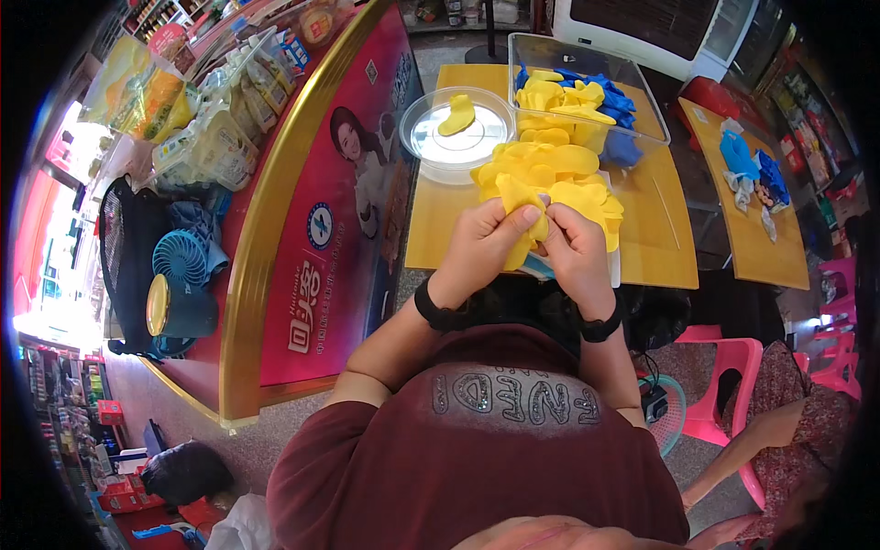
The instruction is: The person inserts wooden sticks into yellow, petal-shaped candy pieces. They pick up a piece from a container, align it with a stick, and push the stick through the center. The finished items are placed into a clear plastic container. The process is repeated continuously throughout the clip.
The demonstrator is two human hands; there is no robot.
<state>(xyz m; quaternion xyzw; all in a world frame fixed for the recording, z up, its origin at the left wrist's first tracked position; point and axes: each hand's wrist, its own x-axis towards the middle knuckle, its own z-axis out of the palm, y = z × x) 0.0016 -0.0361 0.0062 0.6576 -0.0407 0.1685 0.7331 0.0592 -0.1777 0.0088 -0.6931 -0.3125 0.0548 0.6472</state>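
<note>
Both my hands meet over the near edge of a wooden table (440, 225), pinching one soft yellow cloth-like piece (520, 197) between thumbs and fingers. My left hand (477, 242) grips its left side, and my right hand (577, 249) closes on its right side. Just beyond my fingers lies a heap of similar yellow pieces (550, 163). To the left of the heap is a round clear plastic tub (414, 147) with a single yellow piece (457, 115) inside. Behind the heap, a clear rectangular bin (653, 96) holds yellow pieces and blue pieces (625, 108).
A thin stick (666, 213) lies on the table's right side. At left stands a pink counter (302, 238) with a gold edge, bearing bags and a small blue fan (181, 258). A pink chair (733, 367) and another person's arm (747, 449) are at right.
</note>
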